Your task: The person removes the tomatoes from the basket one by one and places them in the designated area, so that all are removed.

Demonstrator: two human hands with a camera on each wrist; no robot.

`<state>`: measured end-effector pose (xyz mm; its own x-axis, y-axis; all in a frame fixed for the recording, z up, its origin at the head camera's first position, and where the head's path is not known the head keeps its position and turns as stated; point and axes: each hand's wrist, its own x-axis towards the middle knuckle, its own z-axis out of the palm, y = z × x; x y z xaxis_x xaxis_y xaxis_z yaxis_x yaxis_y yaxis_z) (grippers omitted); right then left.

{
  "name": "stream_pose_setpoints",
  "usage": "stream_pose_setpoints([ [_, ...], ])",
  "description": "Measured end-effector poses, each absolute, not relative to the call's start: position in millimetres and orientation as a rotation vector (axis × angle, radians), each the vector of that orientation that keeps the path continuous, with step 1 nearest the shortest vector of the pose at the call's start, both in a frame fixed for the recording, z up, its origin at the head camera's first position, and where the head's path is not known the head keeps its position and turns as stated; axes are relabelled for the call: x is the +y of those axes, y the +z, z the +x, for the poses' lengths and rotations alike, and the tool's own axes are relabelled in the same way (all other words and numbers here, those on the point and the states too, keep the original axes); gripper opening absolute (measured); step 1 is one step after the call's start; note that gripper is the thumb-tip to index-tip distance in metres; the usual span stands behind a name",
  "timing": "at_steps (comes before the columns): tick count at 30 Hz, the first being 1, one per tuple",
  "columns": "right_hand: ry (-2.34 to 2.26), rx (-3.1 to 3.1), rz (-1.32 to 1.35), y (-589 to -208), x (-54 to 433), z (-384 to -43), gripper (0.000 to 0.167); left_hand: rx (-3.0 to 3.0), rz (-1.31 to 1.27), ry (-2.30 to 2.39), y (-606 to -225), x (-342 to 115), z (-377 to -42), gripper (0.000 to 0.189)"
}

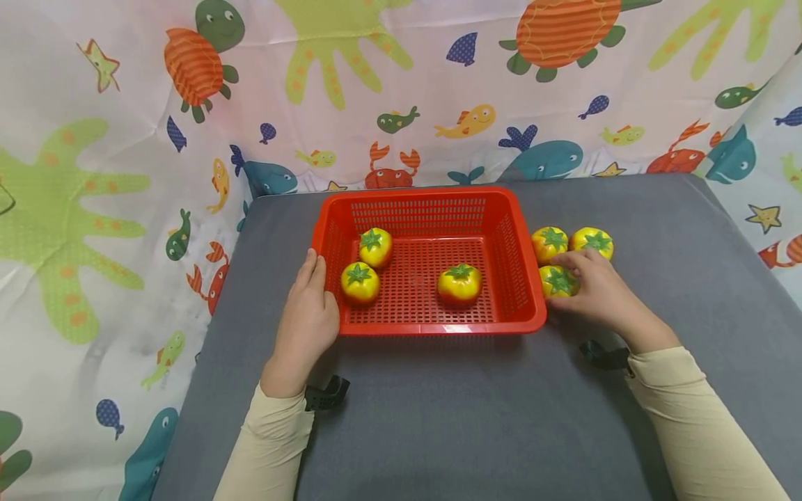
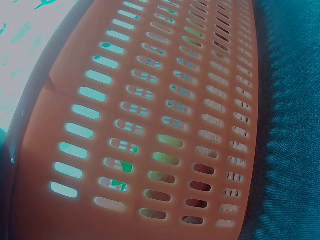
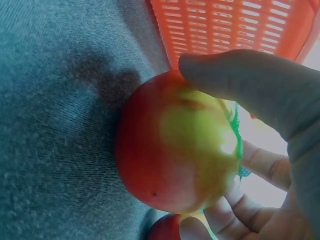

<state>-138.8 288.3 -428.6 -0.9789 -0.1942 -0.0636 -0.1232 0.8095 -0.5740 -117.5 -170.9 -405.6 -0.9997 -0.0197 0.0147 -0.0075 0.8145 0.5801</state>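
Note:
My right hand (image 1: 592,289) curls its thumb and fingers around a yellow-and-red tomato (image 1: 557,281) with a green star-shaped top. In the right wrist view that tomato (image 3: 180,145) sits on or just over the cloth, thumb on one side and fingertips on the other. Two more tomatoes lie just behind it, a left one (image 1: 550,243) and a right one (image 1: 592,241). My left hand (image 1: 307,313) lies with fairly straight fingers against the left side of a red plastic basket (image 1: 420,328). The left wrist view shows only the basket's slotted wall (image 2: 150,115), not the hand.
Inside the basket are three tomatoes: two at the left, a back one (image 1: 376,248) and a front one (image 1: 360,284), and one right of centre (image 1: 460,285). Grey cloth (image 1: 438,417) covers the table. A sea-animal printed curtain (image 1: 351,90) hangs behind and at the sides.

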Motion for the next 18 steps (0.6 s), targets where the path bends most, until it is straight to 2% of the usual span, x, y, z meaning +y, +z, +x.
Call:
stream_pose_setpoints([
  [9, -0.879, 2.899, -0.241, -412.9, 288.8, -135.4, 0.068, -2.975, 0.013, -0.953, -405.7, -171.1, -118.3, 0.064],
  [18, -0.941, 2.98, -0.241, -386.4, 281.7, -138.1, 0.053, -2.975, 0.004, -0.941, -405.8, -172.1, -118.4, 0.064],
])
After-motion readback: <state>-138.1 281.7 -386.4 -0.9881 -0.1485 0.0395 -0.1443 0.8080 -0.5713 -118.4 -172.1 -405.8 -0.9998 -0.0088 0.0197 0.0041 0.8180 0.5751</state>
